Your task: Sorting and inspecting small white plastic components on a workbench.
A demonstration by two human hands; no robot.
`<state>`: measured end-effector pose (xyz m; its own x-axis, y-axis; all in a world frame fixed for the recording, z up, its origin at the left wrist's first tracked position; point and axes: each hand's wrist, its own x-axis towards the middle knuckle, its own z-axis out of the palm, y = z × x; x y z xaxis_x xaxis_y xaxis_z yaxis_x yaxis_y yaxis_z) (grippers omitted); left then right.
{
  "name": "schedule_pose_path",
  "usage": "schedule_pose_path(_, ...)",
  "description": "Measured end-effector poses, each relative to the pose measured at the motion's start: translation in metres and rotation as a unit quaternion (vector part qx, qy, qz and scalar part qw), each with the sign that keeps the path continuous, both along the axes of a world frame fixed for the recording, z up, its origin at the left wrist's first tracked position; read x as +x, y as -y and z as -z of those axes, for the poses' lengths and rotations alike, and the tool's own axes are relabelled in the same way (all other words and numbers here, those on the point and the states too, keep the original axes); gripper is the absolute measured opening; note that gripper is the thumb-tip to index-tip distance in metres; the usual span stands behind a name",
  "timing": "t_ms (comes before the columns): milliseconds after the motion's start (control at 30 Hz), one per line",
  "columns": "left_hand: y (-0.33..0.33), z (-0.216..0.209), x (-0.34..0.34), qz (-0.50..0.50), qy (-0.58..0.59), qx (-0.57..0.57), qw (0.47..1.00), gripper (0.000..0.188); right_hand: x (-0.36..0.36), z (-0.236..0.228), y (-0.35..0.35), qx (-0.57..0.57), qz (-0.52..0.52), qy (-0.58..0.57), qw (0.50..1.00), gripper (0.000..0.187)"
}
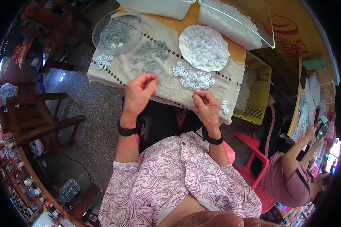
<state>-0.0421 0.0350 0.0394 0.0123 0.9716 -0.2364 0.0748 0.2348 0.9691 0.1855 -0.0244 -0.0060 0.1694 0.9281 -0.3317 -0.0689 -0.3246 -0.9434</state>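
- My left hand (141, 94) is hovering at the near edge of the beige cloth with brown dashes (232, 89). Its thumb and first finger are pressing together at the tips; I am not able to tell if something tiny is hiding between them.
- My right hand (207, 106) is hovering just below a heap of little white oval bits with dark holes (196, 78). Its fingers are curling, thumb close to first finger; I can't tell what they are pinching, if anything.
- Small grey bits (154, 50) are lying loose past my left hand, and more are filling a see-through round bowl (96, 38).
- I think I am working on one tiny piece at a time. The next move seems to be calling for a gentle pinch and steady fingers.
- I am counting one bowl, one white wavy-edged plate (181, 44), one white tub (161, 8) and one clear box (267, 27) on the brown wooden worktop (237, 56), and one yellow plastic crate (250, 116) beside it.
- Three white bits are sitting in a short row at the right; roughly ten are bunching at the left. The rest are overlapping too much for counting.
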Motion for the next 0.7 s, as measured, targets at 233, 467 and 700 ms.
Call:
schedule_pose_path(233,0.014,0.036,0.024,0.074,0.002,-0.014,0.997,0.015,-0.02,-0.001,-0.017,0.236,-0.003,0.339,0.911,0.017)
schedule_pose_path(467,0.018,0.037,0.02,0.077,0.048,-0.031,0.995,0.015,-0.03,0.006,-0.024,0.24,-0.027,0.441,0.865,0.015)
schedule_pose_path(700,0.009,0.038,0.001,0.024,0.207,-0.092,0.974,0.018,-0.031,0.002,-0.026,0.218,-0.03,0.414,0.883,0.013)
